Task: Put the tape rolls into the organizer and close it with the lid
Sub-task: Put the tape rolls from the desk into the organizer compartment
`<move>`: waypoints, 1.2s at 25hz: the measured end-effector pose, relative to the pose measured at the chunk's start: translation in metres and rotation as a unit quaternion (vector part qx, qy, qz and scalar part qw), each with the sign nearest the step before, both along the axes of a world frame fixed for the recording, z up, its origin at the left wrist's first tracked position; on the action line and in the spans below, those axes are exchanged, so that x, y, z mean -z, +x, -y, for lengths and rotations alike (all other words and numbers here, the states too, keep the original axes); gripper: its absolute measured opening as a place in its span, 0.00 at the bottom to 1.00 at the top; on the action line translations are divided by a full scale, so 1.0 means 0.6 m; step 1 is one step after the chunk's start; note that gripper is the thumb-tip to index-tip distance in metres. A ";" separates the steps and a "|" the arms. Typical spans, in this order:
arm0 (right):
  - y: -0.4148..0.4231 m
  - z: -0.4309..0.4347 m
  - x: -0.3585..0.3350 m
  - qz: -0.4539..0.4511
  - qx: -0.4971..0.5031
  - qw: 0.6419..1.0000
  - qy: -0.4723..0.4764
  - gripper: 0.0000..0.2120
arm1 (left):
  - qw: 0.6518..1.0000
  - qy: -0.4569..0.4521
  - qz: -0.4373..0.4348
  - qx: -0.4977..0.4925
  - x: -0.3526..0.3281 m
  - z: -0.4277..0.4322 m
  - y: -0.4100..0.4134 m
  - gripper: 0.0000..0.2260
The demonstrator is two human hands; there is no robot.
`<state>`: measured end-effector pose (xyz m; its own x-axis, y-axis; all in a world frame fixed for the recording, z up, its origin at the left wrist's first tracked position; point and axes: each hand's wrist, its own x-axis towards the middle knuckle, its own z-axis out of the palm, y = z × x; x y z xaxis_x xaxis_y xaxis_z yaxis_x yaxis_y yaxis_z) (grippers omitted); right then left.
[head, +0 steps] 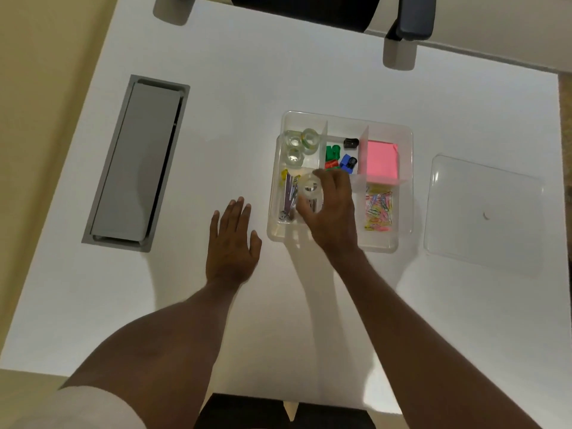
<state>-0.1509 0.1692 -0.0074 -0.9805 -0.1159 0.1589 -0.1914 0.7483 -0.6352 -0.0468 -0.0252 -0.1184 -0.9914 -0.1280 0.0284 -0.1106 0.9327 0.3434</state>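
A clear plastic organizer with dividers sits on the white table. Three clear tape rolls lie in its far left compartment. My right hand hovers over the near left part of the organizer, fingers closed around another clear tape roll. My left hand rests flat on the table just left of the organizer, fingers spread, holding nothing. The clear lid lies flat on the table to the right of the organizer.
The organizer also holds coloured sharpeners, a pink note pad, coloured paper clips and small metal items. A grey cable hatch is set into the table at left. A chair stands at the far edge.
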 end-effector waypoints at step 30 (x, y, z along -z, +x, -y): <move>-0.172 0.035 -0.009 0.023 -0.016 0.953 0.303 0.16 | 0.999 -0.007 0.039 0.000 0.015 0.000 -0.003 0.28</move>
<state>-0.2543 0.1481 -0.0022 -0.9792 -0.2026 0.0096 -0.2025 0.9745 -0.0968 -0.0485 -0.0254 -0.1274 -0.9907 -0.1276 -0.0465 -0.1358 0.9374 0.3207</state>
